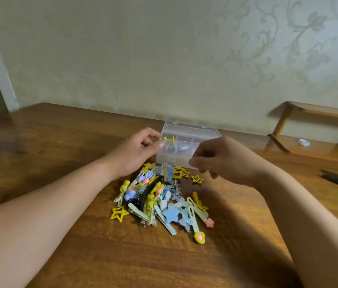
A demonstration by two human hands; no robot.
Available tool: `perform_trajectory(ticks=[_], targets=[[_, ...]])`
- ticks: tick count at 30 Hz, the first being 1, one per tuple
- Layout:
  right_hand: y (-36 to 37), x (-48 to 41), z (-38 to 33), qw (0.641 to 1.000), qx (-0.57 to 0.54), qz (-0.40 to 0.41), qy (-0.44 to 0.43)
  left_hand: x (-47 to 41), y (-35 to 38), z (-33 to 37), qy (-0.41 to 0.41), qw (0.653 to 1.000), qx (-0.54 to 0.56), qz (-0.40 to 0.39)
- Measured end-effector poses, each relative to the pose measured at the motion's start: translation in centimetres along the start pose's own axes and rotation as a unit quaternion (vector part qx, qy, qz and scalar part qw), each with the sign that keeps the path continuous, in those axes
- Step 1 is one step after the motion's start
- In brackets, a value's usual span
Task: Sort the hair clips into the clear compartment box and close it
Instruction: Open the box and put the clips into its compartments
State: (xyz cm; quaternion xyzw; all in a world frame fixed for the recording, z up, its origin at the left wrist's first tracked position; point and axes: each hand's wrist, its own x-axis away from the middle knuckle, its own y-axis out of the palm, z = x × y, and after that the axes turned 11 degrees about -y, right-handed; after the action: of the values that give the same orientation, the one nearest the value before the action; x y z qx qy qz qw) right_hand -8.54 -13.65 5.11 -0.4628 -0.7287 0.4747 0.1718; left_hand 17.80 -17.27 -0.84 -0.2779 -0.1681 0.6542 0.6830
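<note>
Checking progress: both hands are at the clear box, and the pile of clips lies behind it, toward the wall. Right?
No. The head view shows the left hand and right hand at the clear box, but the pile of clips lies in front of it, nearer the person.

Your hands: two, left hand (137, 152) and right hand (222, 161)
Clear box (189, 132): one
Hair clips (159, 200): a heap you cannot count exactly
White cap (304, 142): one
</note>
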Motion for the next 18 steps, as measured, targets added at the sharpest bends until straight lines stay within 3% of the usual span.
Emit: perform_trajectory(ticks=[3,8,12,18], targets=[[-0.8,0.6,-0.1,0.992,-0.009,-0.125,-0.007,-0.1,0.1,-0.1,-0.006,1.000,-0.001,0.011],[-0.4,0.3,0.1,0.973,-0.023,-0.230,0.012,-0.1,0.2,-0.2,-0.010,1.000,-0.004,0.012],[0.3,0.1,0.6,0.973,-0.027,-0.230,0.016,-0.2,0.3,-0.4,-0.013,1.000,-0.001,0.016],[-0.4,0.3,0.9,0.985,-0.078,-0.154,0.002,-0.2,0.2,-0.3,-0.012,1.000,-0.005,0.010]])
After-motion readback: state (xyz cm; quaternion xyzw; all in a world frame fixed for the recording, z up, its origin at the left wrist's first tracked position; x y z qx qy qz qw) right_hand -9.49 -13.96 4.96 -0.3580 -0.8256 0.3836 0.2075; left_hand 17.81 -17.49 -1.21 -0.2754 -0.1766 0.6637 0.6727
